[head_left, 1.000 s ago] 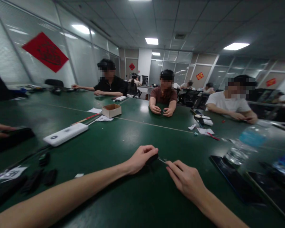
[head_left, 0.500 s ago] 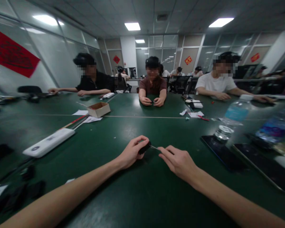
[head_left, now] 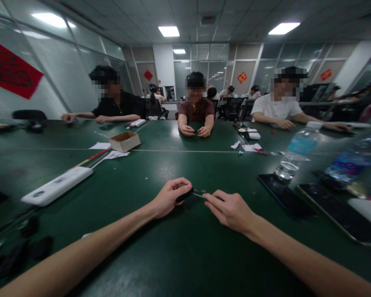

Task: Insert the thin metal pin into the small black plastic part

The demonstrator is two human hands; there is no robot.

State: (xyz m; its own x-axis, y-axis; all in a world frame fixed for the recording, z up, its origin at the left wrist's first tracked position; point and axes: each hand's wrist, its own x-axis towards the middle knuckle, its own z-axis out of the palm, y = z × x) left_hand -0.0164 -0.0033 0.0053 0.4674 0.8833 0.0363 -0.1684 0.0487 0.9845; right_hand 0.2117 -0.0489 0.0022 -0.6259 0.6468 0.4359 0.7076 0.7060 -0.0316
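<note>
Just above the green table (head_left: 179,255), my left hand (head_left: 170,198) is closed around a small black object (head_left: 184,195), its thumb pressed along the top. The kind of object does not show. My right hand (head_left: 230,208) pinches a thin, pale metallic rod (head_left: 198,195), which spans the short gap between the two hands. Its left end meets the black object; whether it goes inside I cannot tell. The rod's other end is hidden behind my right fingers.
A white power strip (head_left: 58,185) and an open cardboard box (head_left: 125,142) lie to the left. On the right, a water bottle (head_left: 298,152) stands by a dark phone (head_left: 284,196), with another phone (head_left: 340,212) beside it. Several people sit across the table.
The view has turned slightly, so the surroundings sit a little further left. The black object is tilted somewhat differently in my left hand. Both hands keep their hold.
</note>
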